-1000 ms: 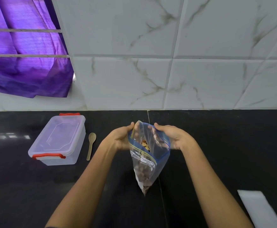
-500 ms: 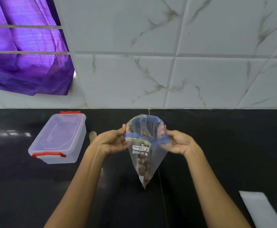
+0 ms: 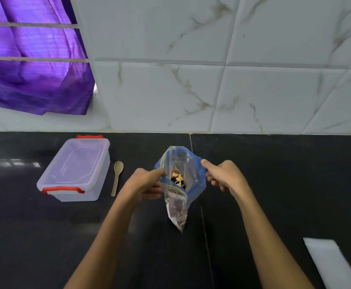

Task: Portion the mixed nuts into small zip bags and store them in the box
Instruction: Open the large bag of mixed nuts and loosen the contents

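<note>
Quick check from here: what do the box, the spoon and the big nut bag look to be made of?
Box: translucent, glossy plastic; its red clips look like plastic too. Spoon: matt tan, likely wood or bamboo, though plastic is possible. Nut bag: thin, clear, crinkly plastic film with a blue zip band; the nuts show through.

purple curtain [image 3: 30,65] upper left | marbled wall tiles [image 3: 222,65] | black counter [image 3: 295,184]

Nut bag [image 3: 178,184] between both hands
</note>
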Demonstrator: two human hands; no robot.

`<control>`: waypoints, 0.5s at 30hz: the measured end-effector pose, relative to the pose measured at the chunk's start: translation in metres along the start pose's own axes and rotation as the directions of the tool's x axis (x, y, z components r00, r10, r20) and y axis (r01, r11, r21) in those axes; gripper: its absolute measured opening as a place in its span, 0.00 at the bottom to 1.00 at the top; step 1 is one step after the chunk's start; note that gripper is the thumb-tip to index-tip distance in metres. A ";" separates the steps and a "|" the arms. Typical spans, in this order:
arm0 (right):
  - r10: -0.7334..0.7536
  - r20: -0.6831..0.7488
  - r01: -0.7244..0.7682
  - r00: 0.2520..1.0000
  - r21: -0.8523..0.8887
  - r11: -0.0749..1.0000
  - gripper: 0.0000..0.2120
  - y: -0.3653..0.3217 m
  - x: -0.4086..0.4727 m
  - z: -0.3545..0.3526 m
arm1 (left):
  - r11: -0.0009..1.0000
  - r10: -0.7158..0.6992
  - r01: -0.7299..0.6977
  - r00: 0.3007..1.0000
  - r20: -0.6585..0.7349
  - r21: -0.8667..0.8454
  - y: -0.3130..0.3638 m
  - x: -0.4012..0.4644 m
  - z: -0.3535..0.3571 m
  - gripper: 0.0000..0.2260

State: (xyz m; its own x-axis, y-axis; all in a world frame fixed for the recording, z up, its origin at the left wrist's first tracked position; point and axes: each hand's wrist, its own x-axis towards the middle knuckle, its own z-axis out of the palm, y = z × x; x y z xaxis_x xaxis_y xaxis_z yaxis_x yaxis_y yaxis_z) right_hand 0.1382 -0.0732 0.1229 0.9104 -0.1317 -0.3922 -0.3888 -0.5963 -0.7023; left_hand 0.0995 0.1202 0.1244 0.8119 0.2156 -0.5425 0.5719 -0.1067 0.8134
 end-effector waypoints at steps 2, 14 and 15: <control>-0.024 -0.017 0.023 1.000 -0.072 0.997 0.18 -0.006 -0.003 0.001 | 0.999 0.030 -0.030 1.000 -0.005 -0.031 0.003 -0.005 0.000 0.06; -0.060 0.544 -0.449 0.837 0.746 0.492 0.09 0.003 -0.014 -0.003 | 0.509 -0.065 0.338 0.932 0.357 -0.791 -0.005 -0.012 -0.001 0.07; -0.063 0.564 -0.465 0.823 0.733 0.496 0.09 0.006 -0.014 0.000 | 0.541 -0.073 0.341 0.930 0.361 -0.769 -0.008 -0.013 0.001 0.08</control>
State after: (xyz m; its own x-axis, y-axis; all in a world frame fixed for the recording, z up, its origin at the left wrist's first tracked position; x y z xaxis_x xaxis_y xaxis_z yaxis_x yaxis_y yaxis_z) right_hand 0.1232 -0.0750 0.1247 0.6940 0.3761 -0.6140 -0.7199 0.3463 -0.6016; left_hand 0.0842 0.1169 0.1247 0.7556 -0.1422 -0.6394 0.4956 0.7624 0.4162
